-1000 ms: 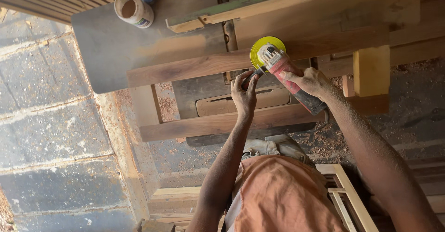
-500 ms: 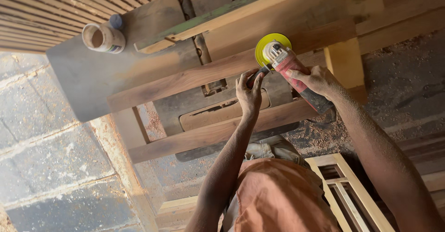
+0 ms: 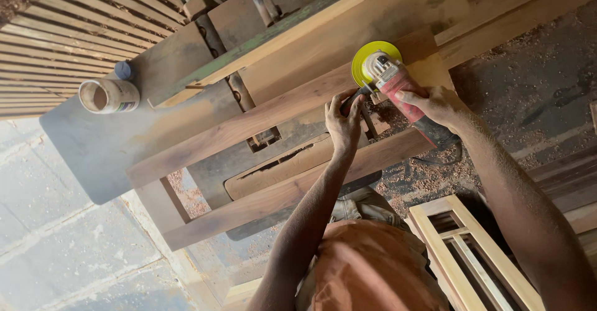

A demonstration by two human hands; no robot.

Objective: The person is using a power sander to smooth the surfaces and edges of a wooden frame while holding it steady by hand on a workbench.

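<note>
right hand (image 3: 435, 104) still clamps the red grinder (image 3: 398, 87), its yellow disc (image 3: 367, 59) on the upper rail (image 3: 249, 124). left hand (image 3: 344, 121) keeps pinching its side handle; the tin (image 3: 109, 95) has slid further left in view

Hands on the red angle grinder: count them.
2. The left hand grips the black side handle near the yellow disc; the right hand wraps the angle grinder body.

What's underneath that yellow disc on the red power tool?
The yellow disc of the red grinder sits against a long brown wooden rail, which lies on a dusty grey machine table. The exact patch of wood under the disc is covered.
</note>
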